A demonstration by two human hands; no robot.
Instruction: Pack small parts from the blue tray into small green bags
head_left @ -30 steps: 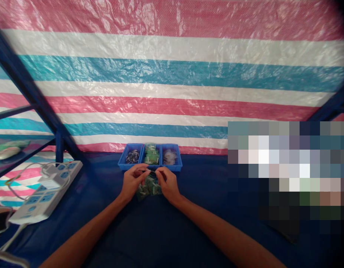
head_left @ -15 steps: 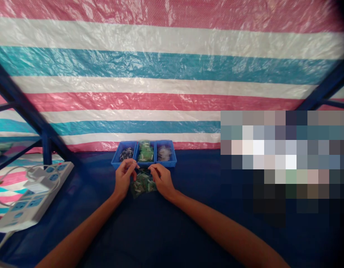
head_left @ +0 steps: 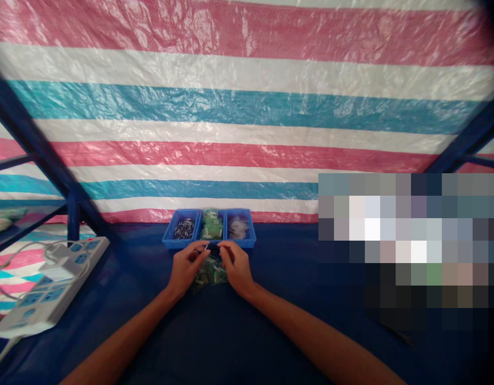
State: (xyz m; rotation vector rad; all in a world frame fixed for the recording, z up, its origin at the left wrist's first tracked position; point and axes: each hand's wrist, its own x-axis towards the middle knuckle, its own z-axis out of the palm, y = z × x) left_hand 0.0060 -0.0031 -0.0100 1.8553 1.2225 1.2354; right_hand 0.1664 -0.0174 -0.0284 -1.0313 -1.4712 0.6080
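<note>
Lower center: left hand (head_left: 185,269) and right hand (head_left: 238,269), grips pinched closed on a small dark part (head_left: 213,248), above green packets (head_left: 209,276).

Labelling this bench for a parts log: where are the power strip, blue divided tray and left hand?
Power strip (head_left: 50,291), head view, white casing.
Blue divided tray (head_left: 178,244), head view, front wall.
Left hand (head_left: 185,269), head view, back of hand.
</note>
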